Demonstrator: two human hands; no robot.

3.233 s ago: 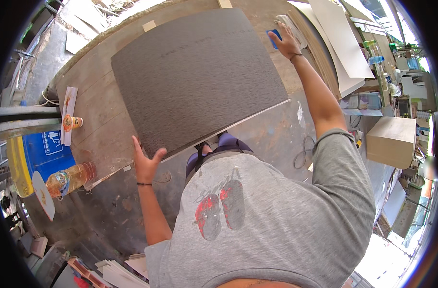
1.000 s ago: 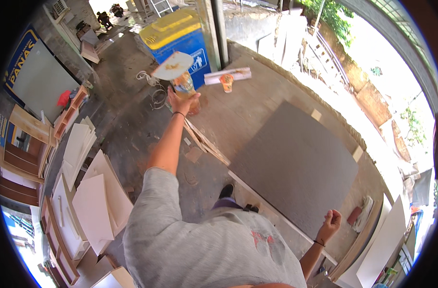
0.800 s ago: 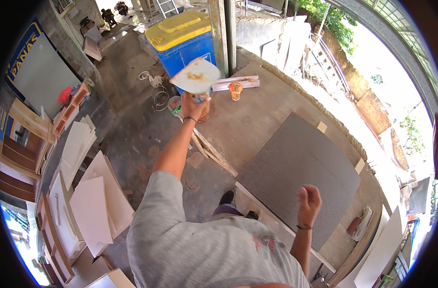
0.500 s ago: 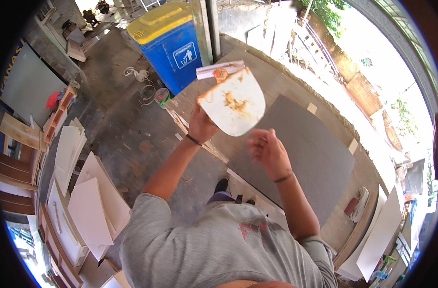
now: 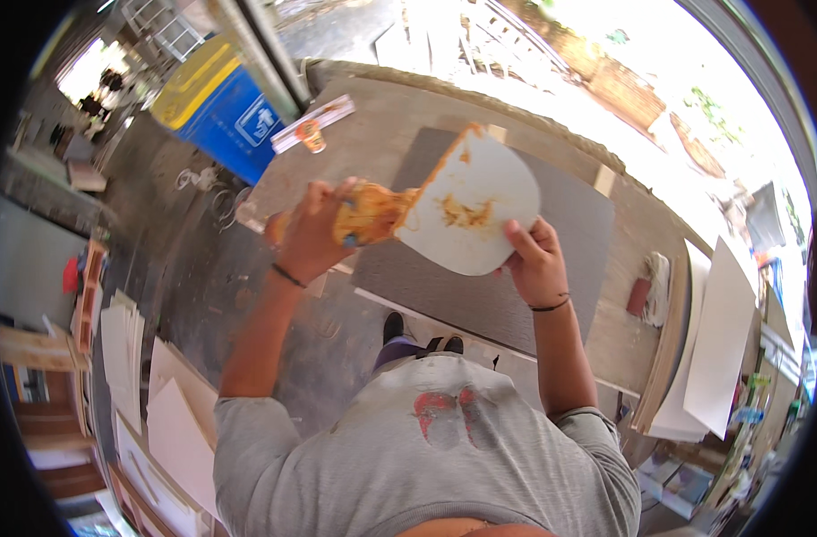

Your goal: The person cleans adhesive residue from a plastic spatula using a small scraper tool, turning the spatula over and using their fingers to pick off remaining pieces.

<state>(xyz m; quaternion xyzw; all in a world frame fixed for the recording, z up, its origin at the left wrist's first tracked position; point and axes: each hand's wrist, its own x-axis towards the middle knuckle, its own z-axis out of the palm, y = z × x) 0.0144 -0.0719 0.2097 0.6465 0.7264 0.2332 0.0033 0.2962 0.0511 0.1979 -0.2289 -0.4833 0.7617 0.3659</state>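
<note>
Open-sided workshop, worn concrete floor (image 5: 166, 259), strong daylight beyond the far edge. At far left, pale boards (image 5: 177, 421) lean among brown wooden frames. Next, a blue bin (image 5: 225, 112) with yellow lid, beside a metal post (image 5: 263, 58); loose white cord (image 5: 195, 179) on the floor near it. Left end of the table (image 5: 372, 98): white strip (image 5: 332, 111) lying flat, small orange-patterned cup (image 5: 311, 137) just in front of it. Left hand (image 5: 308, 237) out over the table's near left part, fingers curled around a bottle (image 5: 370, 215) with orange-brown contents; bottle lies roughly sideways, somewhat blurred, one end toward the right. That end meets the smeared edge of a white plate (image 5: 480, 201) in view; cannot tell whether they touch. Plate tilted, rounded at right, brown smudge on its face, raised above a dark grey sheet (image 5: 587, 219) that lies on the table. Right hand (image 5: 535, 259) at the plate's lower right edge, closed on it, thumb on the smudged face, other fingers partly hidden. Below, the person's grey shirt (image 5: 426, 483) with red print. Further right, a small wood block (image 5: 603, 179) by the sheet's far edge, then a reddish block (image 5: 639, 296) touching a white bundle (image 5: 657, 288). Large white panels (image 5: 723, 336) stand past the table's right end.
</note>
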